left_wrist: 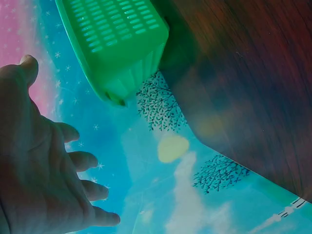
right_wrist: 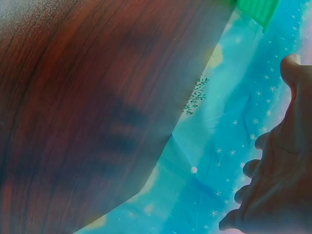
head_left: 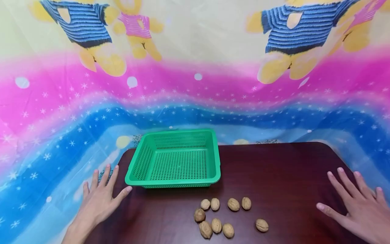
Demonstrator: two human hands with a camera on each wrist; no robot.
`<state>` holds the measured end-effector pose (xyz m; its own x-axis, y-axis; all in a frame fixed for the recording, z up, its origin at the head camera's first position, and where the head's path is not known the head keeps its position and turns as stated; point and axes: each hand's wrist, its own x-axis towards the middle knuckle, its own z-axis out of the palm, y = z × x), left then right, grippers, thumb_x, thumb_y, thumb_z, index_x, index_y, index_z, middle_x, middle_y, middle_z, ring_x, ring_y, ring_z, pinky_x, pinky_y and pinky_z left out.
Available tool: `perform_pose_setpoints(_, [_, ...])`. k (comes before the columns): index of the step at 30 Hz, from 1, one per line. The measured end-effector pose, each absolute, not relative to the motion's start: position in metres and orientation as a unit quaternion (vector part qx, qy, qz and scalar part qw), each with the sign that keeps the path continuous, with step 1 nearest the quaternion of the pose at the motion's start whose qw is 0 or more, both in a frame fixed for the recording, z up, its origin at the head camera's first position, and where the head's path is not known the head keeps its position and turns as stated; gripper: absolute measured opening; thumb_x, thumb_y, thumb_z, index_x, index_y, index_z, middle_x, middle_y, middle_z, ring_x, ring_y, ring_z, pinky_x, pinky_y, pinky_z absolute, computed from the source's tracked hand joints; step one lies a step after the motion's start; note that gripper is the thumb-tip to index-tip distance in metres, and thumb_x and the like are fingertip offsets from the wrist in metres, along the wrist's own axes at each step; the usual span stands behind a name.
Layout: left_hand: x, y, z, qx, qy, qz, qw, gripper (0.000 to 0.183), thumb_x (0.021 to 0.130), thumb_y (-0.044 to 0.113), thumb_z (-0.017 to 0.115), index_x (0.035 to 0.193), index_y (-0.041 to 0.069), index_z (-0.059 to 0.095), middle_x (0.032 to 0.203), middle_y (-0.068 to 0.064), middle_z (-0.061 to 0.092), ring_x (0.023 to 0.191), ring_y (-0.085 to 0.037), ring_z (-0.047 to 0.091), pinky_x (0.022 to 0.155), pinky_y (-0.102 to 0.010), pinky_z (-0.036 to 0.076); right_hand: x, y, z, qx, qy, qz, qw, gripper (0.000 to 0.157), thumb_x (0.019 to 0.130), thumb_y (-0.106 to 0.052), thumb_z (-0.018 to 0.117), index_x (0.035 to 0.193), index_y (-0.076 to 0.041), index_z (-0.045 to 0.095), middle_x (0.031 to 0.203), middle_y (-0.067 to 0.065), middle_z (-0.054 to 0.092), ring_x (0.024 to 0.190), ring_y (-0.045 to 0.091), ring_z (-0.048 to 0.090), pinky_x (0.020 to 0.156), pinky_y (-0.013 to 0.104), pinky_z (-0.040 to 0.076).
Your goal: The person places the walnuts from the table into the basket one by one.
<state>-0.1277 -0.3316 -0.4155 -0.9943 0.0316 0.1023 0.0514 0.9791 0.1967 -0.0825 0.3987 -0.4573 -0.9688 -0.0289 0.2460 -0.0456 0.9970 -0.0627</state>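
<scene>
Green plastic basket (head_left: 172,183) sits at the back of the desk (head_left: 274,169), left of centre, upright, slotted walls and floor showing. Nine walnuts (head_left: 233,204) lie loose on the dark reddish-brown desktop, in front of the basket and a bit to its right. Six bunch together on the left, two sit side by side just right of those, one lies alone farther right and nearer the person.

Left hand (head_left: 99,203): over the desk's left edge, near the basket's front left corner. Grip spread wide, fingers straight and fanned, holding nothing. Left wrist view shows a gap between hand and basket. Right hand (head_left: 361,206): over the right side of the desk, well apart from basket and nuts; lone walnut is the closest nut. Grip also wide, fingers and thumb splayed, nothing held. Right wrist view catches it at the frame's edge, partly cut off.

Backdrop cloth (head_left: 182,88) behind: cream, pink and blue bands, white snowflakes, printed bears (head_left: 88,25) in striped shirts.
</scene>
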Motion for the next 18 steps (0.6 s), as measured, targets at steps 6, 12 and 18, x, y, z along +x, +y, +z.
perform_pose_setpoints(6, [-0.132,-0.333,-0.417,-0.028,-0.992,-0.117,0.043,0.096,0.107,0.067,0.048,0.175,0.019,0.001,0.18,-0.025,0.003,0.16,-0.062,-0.003,0.113,-0.09,0.009,-0.084,0.397,-0.46,0.035,-0.991,0.043,0.12,0.122,0.093,-0.066,0.072,0.174,-0.021,-0.008,0.178,0.006,-0.023,0.158,0.03,-0.037,0.116,0.071,-0.033])
perform_pose_setpoints(12, [-0.14,-0.335,-0.421,-0.041,-0.988,-0.146,0.039,0.094,0.109,0.064,0.048,0.175,0.018,0.0,0.178,-0.028,0.005,0.16,-0.062,0.003,0.115,-0.087,0.013,-0.087,0.395,-0.467,0.052,-0.988,0.093,0.113,0.119,0.095,-0.058,0.074,0.174,-0.017,-0.005,0.179,0.013,-0.019,0.161,0.033,-0.034,0.112,0.062,-0.039])
perform_pose_setpoints(18, [-0.146,-0.337,-0.426,-0.054,-0.98,-0.185,0.048,0.088,0.111,0.058,0.049,0.175,0.02,0.002,0.178,-0.027,0.012,0.159,-0.062,0.013,0.116,-0.085,0.021,-0.091,0.393,-0.47,0.08,-0.978,0.163,0.103,0.112,0.098,-0.045,0.076,0.174,-0.013,-0.001,0.18,0.017,-0.011,0.163,0.033,-0.028,0.116,0.059,-0.037])
